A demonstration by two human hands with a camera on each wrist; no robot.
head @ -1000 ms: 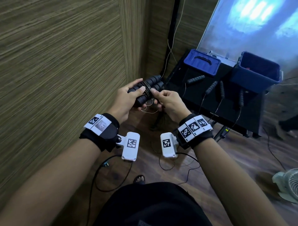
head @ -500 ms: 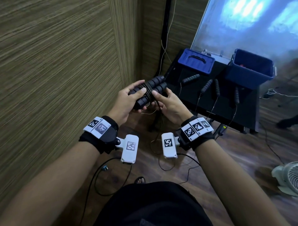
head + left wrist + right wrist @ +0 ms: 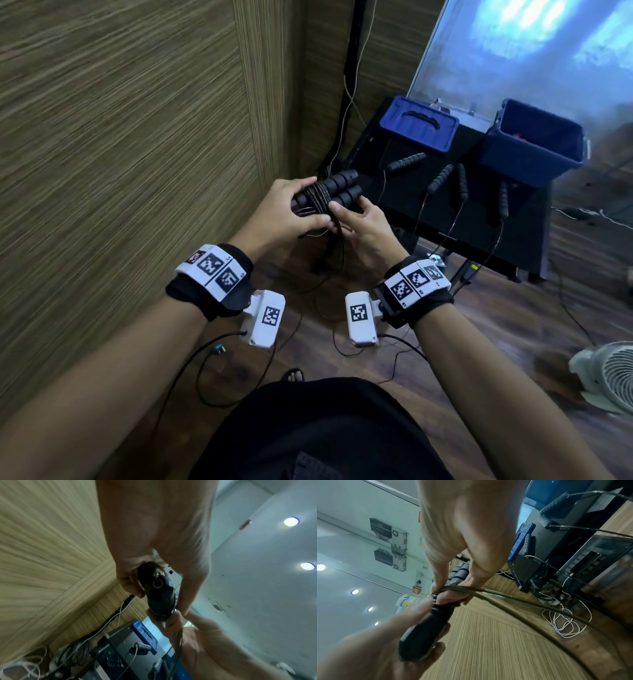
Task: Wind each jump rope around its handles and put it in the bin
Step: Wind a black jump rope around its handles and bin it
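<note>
Head view gives me two hands working one jump rope: my left hand (image 3: 274,214) wraps around the pair of black handles (image 3: 337,188), which lie side by side with several turns of cord (image 3: 317,200) wound over their middle. My right hand (image 3: 364,228) pinches the loose cord just beside the winding, thumb tip against the bundle; the free length hangs down toward the floor. On the black table (image 3: 520,236) beyond I count four more handles (image 3: 406,161), lying apart, each with a thin cord trailing over the near edge. Two blue pieces stand at the table's back: one lid (image 3: 419,128) lying flat at the left, one open bin (image 3: 534,144) at the right. One white fan (image 3: 613,377) sits on the wood floor at the right edge.
</note>
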